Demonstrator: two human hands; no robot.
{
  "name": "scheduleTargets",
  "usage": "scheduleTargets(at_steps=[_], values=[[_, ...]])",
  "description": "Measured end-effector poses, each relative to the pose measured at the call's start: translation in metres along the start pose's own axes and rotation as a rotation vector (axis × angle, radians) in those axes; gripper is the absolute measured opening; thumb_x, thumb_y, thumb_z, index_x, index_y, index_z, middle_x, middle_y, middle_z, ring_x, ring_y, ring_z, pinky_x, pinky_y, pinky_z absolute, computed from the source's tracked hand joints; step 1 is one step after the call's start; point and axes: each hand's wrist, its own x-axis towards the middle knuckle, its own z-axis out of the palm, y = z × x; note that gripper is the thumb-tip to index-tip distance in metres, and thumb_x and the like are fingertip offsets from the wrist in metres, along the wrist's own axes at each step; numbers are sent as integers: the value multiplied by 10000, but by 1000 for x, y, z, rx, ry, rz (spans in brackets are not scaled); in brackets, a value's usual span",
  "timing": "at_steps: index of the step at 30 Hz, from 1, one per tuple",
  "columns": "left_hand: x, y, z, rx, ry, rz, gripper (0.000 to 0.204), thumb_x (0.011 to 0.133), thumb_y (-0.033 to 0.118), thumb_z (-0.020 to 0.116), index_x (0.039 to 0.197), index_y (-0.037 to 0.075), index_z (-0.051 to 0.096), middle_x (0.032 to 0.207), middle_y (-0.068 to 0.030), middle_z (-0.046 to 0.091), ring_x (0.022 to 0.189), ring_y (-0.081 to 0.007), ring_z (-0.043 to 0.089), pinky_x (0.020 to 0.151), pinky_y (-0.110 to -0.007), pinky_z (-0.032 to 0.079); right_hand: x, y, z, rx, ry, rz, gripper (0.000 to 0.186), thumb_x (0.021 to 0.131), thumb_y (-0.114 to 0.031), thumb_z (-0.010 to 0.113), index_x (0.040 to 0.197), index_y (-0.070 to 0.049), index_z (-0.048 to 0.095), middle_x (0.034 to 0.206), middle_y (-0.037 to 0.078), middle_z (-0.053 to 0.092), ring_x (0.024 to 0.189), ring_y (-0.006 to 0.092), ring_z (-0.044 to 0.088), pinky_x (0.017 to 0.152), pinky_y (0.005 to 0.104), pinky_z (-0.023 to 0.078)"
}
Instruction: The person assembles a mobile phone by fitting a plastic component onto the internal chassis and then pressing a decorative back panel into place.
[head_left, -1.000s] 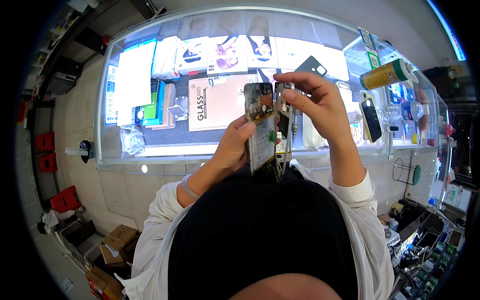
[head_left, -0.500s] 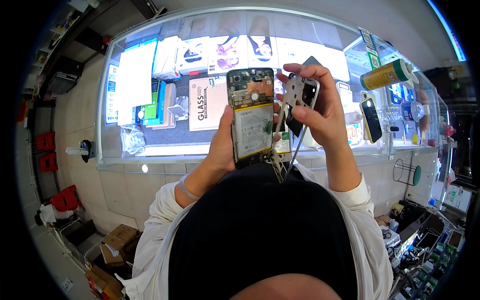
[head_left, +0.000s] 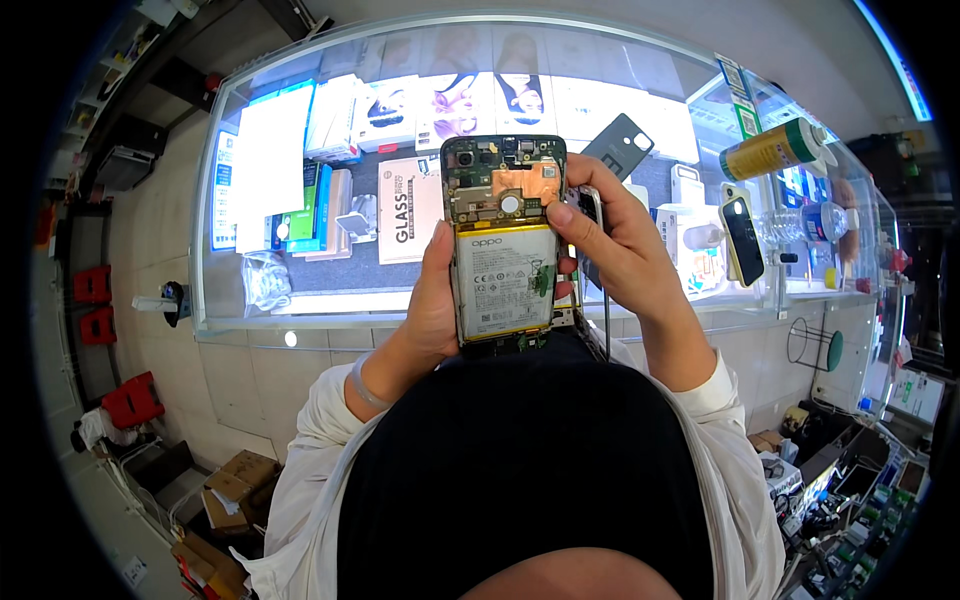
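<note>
My left hand is closed round the left edge of an opened smartphone. Its bare circuit board, copper-coloured patch and large silver-grey battery face up. On the other side, my right hand keeps a thin phone frame in its fingers, edge-on beside the smartphone. The thumb of that hand presses by the board's right edge. The frame is largely hidden behind my fingers. Part of another opened phone shows behind the smartphone's lower right. Beyond my right fingers lies a dark phone back cover on the counter.
Under my hands is a lit glass display counter with flat boxes inside. To the right are a yellow spray can, a phone and a clear bottle. A stool stands on the floor at right.
The smartphone has turned flatter toward me and moved slightly right. My right hand has come down with the frame, now edge-on, and its thumb touches the smartphone. More of the back cover shows.
</note>
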Motion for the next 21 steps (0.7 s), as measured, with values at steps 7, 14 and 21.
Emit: scheduleTargets(at_steps=[7,14,21], values=[[0,-2,-1,98,66,-7,809,788,703,195,1274,78,364,1162,-152,478,988,-280,530,830,-445,473,-5,-7,3,-77,-23,-4,248,851,-122,504,1071,-41,423,1064,67,422,749,101,525,548,210,472],[-1,-3,-1,120,57,18,801,791,698,191,1265,78,373,1141,-156,491,980,-277,541,818,-437,485,-6,-11,6,-42,-14,3,230,852,-114,495,1063,-45,434,941,31,461,699,76,502,544,206,445],[-1,-5,-1,92,49,42,687,864,589,200,1259,49,359,1090,-191,521,933,-282,578,779,-365,495,-6,-6,7,-2,17,41,213,852,-124,496,1042,-40,450,911,25,468,669,68,492,552,209,429]])
